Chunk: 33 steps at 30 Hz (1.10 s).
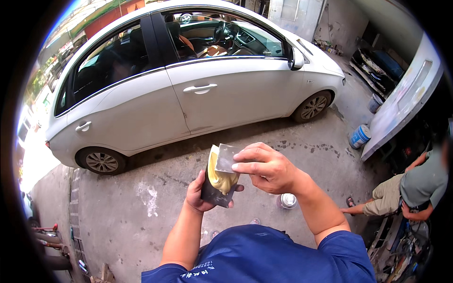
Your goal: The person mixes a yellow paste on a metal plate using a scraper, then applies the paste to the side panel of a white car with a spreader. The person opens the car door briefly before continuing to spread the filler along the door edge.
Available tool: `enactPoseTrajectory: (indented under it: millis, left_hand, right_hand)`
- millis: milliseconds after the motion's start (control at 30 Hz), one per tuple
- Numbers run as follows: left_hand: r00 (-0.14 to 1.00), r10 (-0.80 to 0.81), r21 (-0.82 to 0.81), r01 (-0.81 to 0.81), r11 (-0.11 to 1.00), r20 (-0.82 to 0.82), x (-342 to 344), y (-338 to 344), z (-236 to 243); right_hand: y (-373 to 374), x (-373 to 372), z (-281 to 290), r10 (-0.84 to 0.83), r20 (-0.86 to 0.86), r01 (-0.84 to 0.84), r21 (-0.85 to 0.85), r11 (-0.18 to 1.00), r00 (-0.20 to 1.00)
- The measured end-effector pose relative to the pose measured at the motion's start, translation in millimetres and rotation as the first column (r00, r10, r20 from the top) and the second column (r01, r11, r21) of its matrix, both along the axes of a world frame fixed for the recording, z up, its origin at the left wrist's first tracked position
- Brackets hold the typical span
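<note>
My left hand (198,191) grips a dark flat mixing board (216,197) from below, its fingers wrapped round the edges. A thick mound of yellowish body filler putty (222,180) lies on the board. Pinched in my right hand (270,169) is a thin grey rectangular spreader (226,157), held over the board's far part and touching the putty. Some putty hangs in a rounded lump at the mound's near end. Beyond my hands stands a white car (226,89), side-on; a scuffed patch shows low on its front door.
A round can (287,201) stands on the concrete floor near my right forearm. At the right are a blue-and-white bucket (360,137), a white panel (401,104) and another person (415,184) beside piled parts. A drain grate (75,207) runs along the left.
</note>
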State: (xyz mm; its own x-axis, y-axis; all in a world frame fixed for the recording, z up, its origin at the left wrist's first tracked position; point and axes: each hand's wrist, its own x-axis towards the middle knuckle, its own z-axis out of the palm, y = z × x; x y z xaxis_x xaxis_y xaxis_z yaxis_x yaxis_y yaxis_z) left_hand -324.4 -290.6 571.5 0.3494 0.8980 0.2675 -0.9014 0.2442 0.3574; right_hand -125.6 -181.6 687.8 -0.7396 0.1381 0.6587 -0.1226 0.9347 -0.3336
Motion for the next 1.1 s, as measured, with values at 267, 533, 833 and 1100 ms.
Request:
enactPoseTrajectory:
  millis: [267,533,833,1100]
  left_hand:
    - [0.998,-0.027,0.004,0.027,1.000,0.057,11.2,-2.9,5.7]
    - [0.767,0.558,0.179,-0.530,0.829,-0.315,22.4,12.1,23.7]
    - [0.013,0.705,0.657,-0.349,0.668,-0.709,17.5,20.7,6.1]
    - [0.997,-0.027,-0.029,0.029,0.999,0.069,1.2,-0.3,-8.7]
  right_hand:
    - [33.5,20.0,-47.9,-0.037,-0.075,0.009,-0.334,0.942,0.996]
    - [-15.3,31.3,-92.4,0.030,0.009,0.009,-1.000,0.006,1.000]
    - [19.8,3.7,-50.3,-0.056,-0.319,-0.323,-0.940,-0.113,0.946]
    - [9.8,6.5,-4.7,0.396,-0.086,-0.352,-0.652,0.672,0.914]
